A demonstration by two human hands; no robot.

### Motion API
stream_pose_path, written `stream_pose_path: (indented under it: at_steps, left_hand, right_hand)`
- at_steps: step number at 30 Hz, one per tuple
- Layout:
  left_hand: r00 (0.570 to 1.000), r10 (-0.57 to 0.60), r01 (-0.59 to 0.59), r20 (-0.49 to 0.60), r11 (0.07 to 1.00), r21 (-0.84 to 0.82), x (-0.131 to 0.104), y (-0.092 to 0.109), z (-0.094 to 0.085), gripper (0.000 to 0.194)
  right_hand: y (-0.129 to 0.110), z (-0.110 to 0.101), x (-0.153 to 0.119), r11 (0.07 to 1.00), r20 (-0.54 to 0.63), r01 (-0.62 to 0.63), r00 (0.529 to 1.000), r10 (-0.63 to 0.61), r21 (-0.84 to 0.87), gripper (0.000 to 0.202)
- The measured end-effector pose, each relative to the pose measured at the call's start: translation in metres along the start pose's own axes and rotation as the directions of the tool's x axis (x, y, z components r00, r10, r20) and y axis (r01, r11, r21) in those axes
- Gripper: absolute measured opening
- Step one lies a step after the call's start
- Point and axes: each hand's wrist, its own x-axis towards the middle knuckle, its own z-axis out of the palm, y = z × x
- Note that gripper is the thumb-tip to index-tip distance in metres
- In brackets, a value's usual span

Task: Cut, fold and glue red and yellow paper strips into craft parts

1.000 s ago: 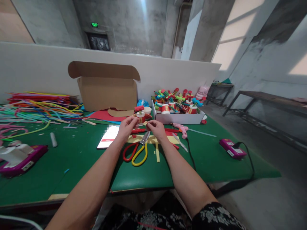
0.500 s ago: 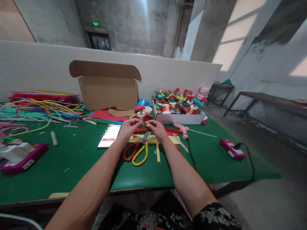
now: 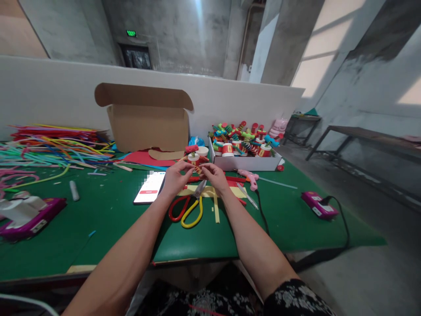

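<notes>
A small red and yellow folded strip (image 3: 198,170) is pinched between my fingertips. My left hand (image 3: 177,176) holds its left end, and my right hand (image 3: 213,176) closes on the right end. Just behind them stands a cup figure (image 3: 193,157) with a pink-red top and striped arms. Scissors (image 3: 192,211) with one red and one yellow handle lie below my hands, over yellow paper strips (image 3: 216,206). A phone (image 3: 149,188) with a lit screen lies left of my left hand.
A white box (image 3: 246,164) of colourful cup figures is at the back right, near a pink glue gun (image 3: 250,179). Behind stands an open cardboard box (image 3: 149,127). Pipe cleaners (image 3: 55,147) pile up left; purple power strips (image 3: 319,205) lie on both sides.
The folded strip between my fingertips has shifted slightly up and left, and looks more compact. My fingers have moved a little around it.
</notes>
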Motion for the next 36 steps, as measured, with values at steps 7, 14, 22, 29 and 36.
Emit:
stream_pose_path:
  at_steps: [7, 14, 22, 29, 36]
  left_hand:
    - [0.969, 0.238, -0.249, 0.074, 0.919, 0.305, -0.001, -0.004, 0.000, 0.013]
    - [0.939, 0.339, -0.337, 0.062, 0.865, 0.372, -0.001, -0.009, 0.002, 0.013]
    - [0.927, 0.368, -0.364, 0.067, 0.845, 0.392, 0.000, -0.010, 0.004, 0.013]
    - [0.903, 0.423, -0.420, 0.077, 0.827, 0.374, -0.001, -0.012, 0.007, 0.013]
    - [0.904, 0.408, -0.423, 0.125, 0.819, 0.389, 0.000, -0.014, 0.007, 0.015]
  right_hand:
    - [-0.002, 0.006, -0.004, 0.981, 0.066, -0.154, 0.987, 0.146, 0.122, 0.035]
    - [-0.002, 0.007, -0.007, 0.969, 0.120, -0.195, 0.977, 0.178, 0.153, 0.036]
    - [-0.004, 0.001, -0.005, 0.956, 0.141, -0.266, 0.958, 0.249, 0.120, 0.033]
    - [-0.001, 0.001, -0.004, 0.965, 0.121, -0.229, 0.969, 0.214, 0.127, 0.035]
    - [-0.002, 0.002, -0.003, 0.988, 0.042, -0.152, 0.988, 0.150, 0.028, 0.035]
